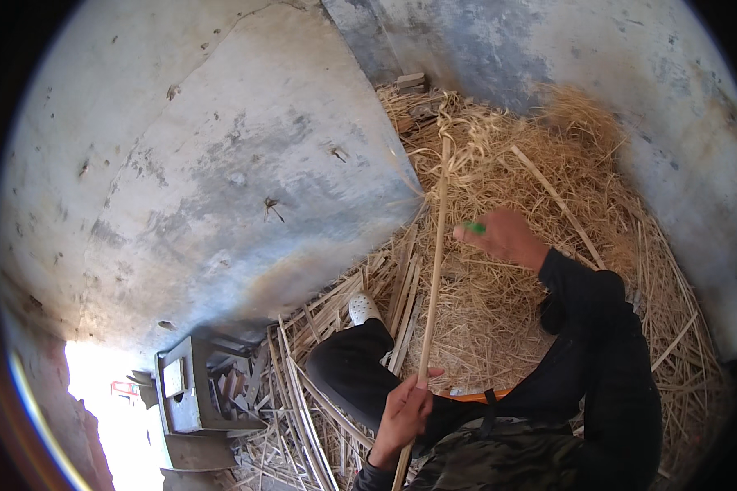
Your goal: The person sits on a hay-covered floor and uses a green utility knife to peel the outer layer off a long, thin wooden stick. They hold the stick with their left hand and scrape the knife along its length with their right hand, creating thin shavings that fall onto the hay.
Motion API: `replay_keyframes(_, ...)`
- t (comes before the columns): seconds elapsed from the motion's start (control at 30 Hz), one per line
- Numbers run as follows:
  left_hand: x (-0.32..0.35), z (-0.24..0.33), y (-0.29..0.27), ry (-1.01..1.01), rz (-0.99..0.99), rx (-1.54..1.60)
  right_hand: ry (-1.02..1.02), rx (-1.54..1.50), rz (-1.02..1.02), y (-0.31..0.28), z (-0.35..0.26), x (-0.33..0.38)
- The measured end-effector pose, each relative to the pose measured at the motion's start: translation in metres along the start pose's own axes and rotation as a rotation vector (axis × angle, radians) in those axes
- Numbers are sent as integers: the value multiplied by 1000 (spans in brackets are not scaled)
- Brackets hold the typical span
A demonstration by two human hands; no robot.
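The left hand (403, 415) clamps a strip (436, 262); I cannot tell whether the blurred right hand (506, 236) grips the green thing (475, 227).

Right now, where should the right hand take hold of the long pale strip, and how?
Probably its bare middle: grip the long pale strip from the right, pinching across its narrow width. It runs straight and uncovered there, between the left hand around its lower part and the curled shavings near its far end. The right hand is on that side.
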State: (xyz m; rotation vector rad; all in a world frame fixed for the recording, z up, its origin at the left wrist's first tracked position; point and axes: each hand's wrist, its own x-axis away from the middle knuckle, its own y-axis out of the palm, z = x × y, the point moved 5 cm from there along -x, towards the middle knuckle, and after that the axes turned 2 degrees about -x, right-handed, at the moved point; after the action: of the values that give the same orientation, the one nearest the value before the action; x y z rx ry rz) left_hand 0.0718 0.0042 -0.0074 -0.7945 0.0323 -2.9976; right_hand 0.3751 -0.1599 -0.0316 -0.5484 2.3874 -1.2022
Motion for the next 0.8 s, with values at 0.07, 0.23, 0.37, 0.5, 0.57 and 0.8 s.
replay_keyframes(0.07, -4, 9, 0, 36, -19, -7, -201, 12, -62, 20, -43, 38)
replay_keyframes(0.23, -4, 13, 3, 137, -11, 7, -248, -2, -18, 30, -51, 41)
replay_keyframes(0.37, -1, 14, 6, 98, -11, 25, -144, -33, -87, 20, -37, 34)
replay_keyframes(0.5, -2, 12, 7, 118, 2, -10, -462, -36, 123, 34, -67, 60)
replay_keyframes(0.57, 2, 15, 10, 110, -23, -8, -218, 5, 109, 17, -23, 20)
replay_keyframes(0.8, 0, 14, 10, 79, -17, 47, -465, -25, 180, 27, -66, 61)
